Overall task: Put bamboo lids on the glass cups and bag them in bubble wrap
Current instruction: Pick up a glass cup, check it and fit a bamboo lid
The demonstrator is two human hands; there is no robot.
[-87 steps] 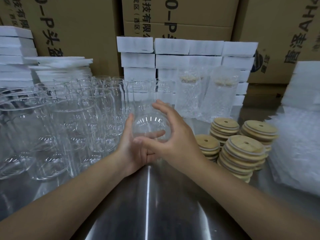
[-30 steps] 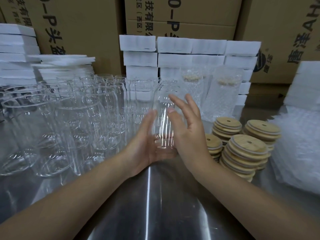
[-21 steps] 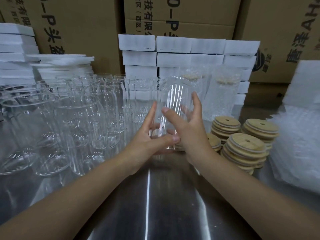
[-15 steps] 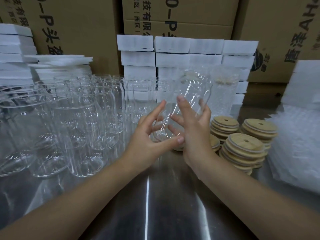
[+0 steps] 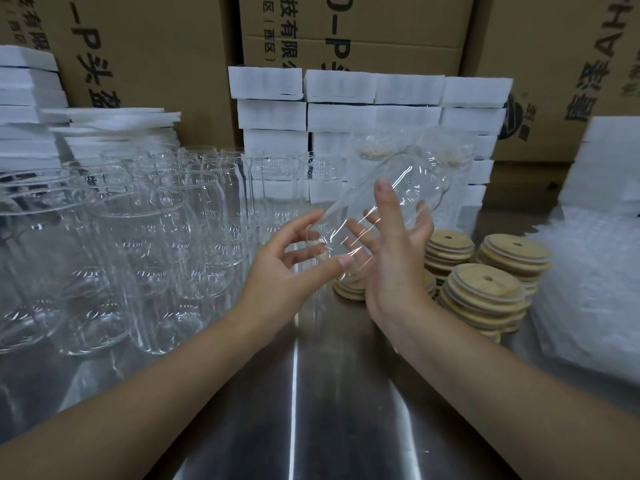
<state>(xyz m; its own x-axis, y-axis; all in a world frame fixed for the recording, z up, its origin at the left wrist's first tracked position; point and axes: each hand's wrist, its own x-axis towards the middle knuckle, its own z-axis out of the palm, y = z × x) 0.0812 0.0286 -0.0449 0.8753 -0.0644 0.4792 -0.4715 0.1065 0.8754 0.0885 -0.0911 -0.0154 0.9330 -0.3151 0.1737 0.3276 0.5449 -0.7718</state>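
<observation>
**Two bare hands hold a tilted glass cup above a steel table**

Standing by the packing table, I see one person's forearms reach in from the near edge. Between the hands, lifted off the surface, is a clear glass cup (image 5: 412, 188). It is tilted, its base low and to the left, its mouth high and to the right. It has no lid on it.

The right hand (image 5: 394, 261) cradles the cup from the right. Its thumb lies across the near side of the glass and its fingers are spread behind it, showing through the wall. The left hand (image 5: 287, 271) is at the base. Its fingers are spread and loosely bent, with the thumb tip under the base and the forefinger against the side.

Just right of the hands, stacks of round bamboo lids (image 5: 485, 292) stand on the steel table (image 5: 294, 410), each lid with a small hole. Further right lies a pile of bubble wrap bags (image 5: 595, 289). To the left stands a crowd of empty glass cups (image 5: 156, 237), upright and close together. On the far side, behind the lifted cup, two bagged cups (image 5: 460, 202) stand in bubble wrap, blurred. Behind them are stacked white foam blocks (image 5: 339, 84), with more at far left, and a wall of cardboard boxes (image 5: 346, 29).
</observation>
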